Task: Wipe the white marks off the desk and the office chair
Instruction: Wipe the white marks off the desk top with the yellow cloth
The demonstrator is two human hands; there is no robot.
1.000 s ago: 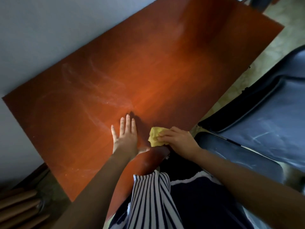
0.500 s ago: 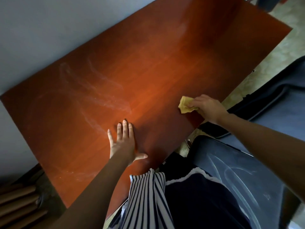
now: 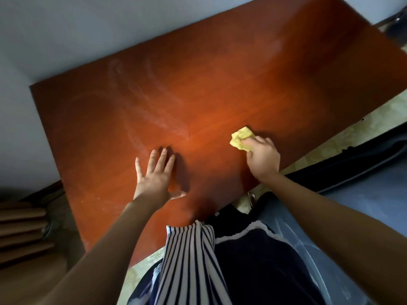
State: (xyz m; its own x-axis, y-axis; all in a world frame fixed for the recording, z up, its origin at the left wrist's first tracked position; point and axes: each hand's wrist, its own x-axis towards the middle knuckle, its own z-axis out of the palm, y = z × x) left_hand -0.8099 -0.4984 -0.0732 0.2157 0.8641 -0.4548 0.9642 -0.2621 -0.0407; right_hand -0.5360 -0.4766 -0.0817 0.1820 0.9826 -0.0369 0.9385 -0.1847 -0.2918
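Observation:
A reddish-brown wooden desk (image 3: 253, 80) fills the middle of the view. Faint white smears (image 3: 154, 106) streak its left half, up to just above my left hand. My left hand (image 3: 155, 176) lies flat on the desk with its fingers spread, holding nothing. My right hand (image 3: 263, 157) grips a crumpled yellow cloth (image 3: 241, 140) and presses it on the desk near the front edge. The blue-grey office chair (image 3: 363, 199) stands at the right, with white marks on its seat (image 3: 308, 249) beside my lap.
A pale wall (image 3: 66, 36) runs along the desk's far side. Brown wooden slats (image 3: 22, 227) lie at the lower left beside the desk. Patterned floor (image 3: 343, 137) shows between desk and chair. My striped top and dark shorts fill the bottom centre.
My right hand swept the cloth from near my left hand out to the right, then back leftward along the desk's front edge. My left hand has stayed flat on the desk.

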